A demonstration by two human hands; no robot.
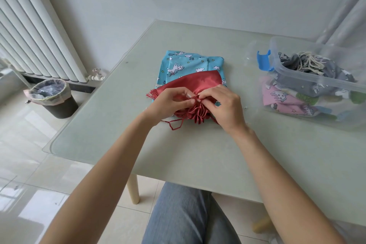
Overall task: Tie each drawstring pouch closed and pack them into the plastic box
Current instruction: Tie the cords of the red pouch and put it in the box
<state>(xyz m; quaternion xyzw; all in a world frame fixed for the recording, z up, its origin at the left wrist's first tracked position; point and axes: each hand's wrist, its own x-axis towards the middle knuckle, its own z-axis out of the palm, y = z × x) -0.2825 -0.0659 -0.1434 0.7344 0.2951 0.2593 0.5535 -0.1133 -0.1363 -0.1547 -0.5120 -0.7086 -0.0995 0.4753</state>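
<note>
Head view: left hand [170, 99] and right hand [221, 105] — fingers [190, 101] of both pinching the gathered neck of the red pouch [198, 83] — atop blue pouches [190, 65] on the table [118, 125]; plastic box [316, 81] at right.

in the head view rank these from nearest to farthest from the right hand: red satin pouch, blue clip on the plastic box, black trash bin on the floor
1. Red satin drawstring pouch: the right hand pinches its gathered neck, at the table's middle.
2. Blue clip on the clear plastic box: to the hand's right and farther back.
3. Black trash bin: far left, on the floor beside the table.
</note>
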